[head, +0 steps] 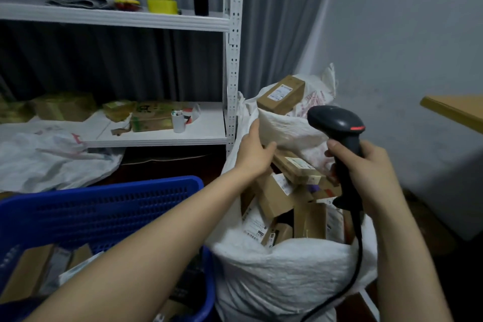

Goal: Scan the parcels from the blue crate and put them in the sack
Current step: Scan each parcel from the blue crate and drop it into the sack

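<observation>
A white woven sack stands open in front of me, filled with several cardboard parcels. My left hand grips the far rim of the sack, fingers curled over the white fabric. My right hand holds a black barcode scanner by its handle above the sack's right side, its cable trailing down. The blue crate sits at lower left, with brown parcels inside, partly hidden by my left forearm.
A second full sack with a brown box on top stands behind. A white metal shelf at left holds boxes, a cup and an empty sack. A wooden tabletop corner juts in at right.
</observation>
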